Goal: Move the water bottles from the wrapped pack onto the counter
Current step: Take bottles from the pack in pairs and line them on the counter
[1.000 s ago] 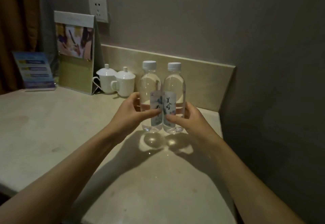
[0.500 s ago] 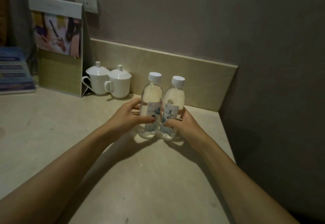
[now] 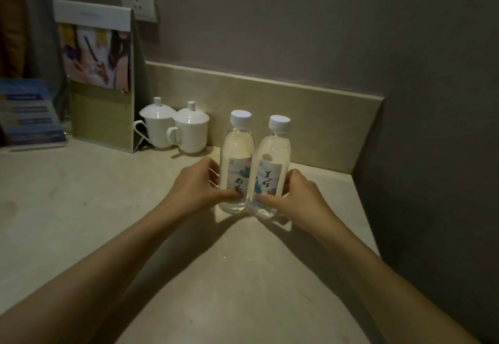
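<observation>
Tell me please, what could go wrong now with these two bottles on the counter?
1. The left bottle and right bottle stand pressed together, tall and narrow. If the left hand or right hand lets go unevenly, one bottle may tip the other.
2. The two lidded cups stand close behind on the left; a falling bottle might strike them.
</observation>
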Available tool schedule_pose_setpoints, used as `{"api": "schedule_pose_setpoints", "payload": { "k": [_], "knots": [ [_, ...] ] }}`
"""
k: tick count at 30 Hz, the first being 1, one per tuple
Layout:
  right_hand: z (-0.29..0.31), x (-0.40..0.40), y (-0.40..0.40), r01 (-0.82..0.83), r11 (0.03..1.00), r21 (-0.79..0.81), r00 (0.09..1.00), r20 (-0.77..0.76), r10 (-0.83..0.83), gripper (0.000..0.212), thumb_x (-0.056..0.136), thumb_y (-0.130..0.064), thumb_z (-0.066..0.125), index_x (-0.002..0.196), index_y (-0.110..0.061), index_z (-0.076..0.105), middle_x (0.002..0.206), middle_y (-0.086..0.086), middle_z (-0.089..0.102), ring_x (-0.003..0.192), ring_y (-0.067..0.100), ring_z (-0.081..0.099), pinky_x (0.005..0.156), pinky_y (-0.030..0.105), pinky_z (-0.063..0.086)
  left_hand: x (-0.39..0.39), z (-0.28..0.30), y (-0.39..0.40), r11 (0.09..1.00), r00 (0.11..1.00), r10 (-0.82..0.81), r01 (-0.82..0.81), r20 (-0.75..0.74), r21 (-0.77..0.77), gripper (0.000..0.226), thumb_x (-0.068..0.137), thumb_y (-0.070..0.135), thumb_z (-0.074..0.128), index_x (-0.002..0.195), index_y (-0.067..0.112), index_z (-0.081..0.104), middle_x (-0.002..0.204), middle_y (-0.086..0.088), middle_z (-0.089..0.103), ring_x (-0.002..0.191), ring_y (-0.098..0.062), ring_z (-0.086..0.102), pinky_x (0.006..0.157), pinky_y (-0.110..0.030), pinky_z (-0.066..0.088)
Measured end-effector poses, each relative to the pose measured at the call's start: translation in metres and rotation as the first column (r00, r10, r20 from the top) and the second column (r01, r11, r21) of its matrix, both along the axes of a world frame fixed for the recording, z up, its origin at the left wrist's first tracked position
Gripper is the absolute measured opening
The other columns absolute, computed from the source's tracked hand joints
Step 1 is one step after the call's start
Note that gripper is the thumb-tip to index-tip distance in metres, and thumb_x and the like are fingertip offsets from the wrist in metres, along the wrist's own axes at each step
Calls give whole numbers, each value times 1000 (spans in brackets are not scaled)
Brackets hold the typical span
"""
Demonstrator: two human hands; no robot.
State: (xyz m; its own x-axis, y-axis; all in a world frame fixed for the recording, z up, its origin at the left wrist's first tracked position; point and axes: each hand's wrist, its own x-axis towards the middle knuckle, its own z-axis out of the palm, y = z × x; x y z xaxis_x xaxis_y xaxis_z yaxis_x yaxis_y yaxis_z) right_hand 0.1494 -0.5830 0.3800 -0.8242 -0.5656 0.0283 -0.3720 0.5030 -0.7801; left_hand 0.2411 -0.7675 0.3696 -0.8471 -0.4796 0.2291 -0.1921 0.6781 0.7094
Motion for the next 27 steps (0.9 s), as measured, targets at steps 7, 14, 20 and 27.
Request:
{"api": "schedule_pose_setpoints", "payload": {
  "k": [7, 14, 20, 27],
  "knots": [
    [0, -12, -23, 40, 999, -11, 999, -35, -40, 40, 80, -33, 75, 113, -22, 54, 105, -4, 65, 81, 12, 67, 50, 20, 50, -15, 1, -16, 999, 996, -46, 46, -71, -1, 47, 73, 27, 82, 112, 15, 60, 103, 3, 67, 88, -9, 65, 75, -24, 56],
    [-2, -21, -61, 133, 991, -16, 991, -31, -133, 44, 81, -30, 74, 116, -15, 52, 107, 4, 66, 86, 24, 69, 68, 40, 61, -33, -3, -46, 999, 991, -47, 47, -128, 3, 49, 76, 26, 81, 119, 14, 60, 106, 1, 68, 84, -8, 62, 67, -15, 49],
    [-6, -27, -89, 248, 967, -57, 967, -51, -250, 40, 80, -33, 74, 105, -14, 49, 104, 5, 64, 90, 25, 66, 76, 44, 59, -45, -5, -63, 979, 996, 29, -44, -80, -198, 37, 82, 39, 73, 109, 17, 61, 107, -2, 66, 87, -14, 60, 73, -28, 55],
    [-11, -31, -102, 294, 952, -91, 949, -95, -302, 40, 79, -35, 75, 106, -13, 57, 103, 5, 66, 89, 25, 66, 76, 48, 58, -48, 1, -68, 796, 996, 90, -63, 15, -602, 40, 90, 53, 57, 98, 15, 64, 87, -2, 66, 75, -19, 61, 66, -31, 53]
  ]
}}
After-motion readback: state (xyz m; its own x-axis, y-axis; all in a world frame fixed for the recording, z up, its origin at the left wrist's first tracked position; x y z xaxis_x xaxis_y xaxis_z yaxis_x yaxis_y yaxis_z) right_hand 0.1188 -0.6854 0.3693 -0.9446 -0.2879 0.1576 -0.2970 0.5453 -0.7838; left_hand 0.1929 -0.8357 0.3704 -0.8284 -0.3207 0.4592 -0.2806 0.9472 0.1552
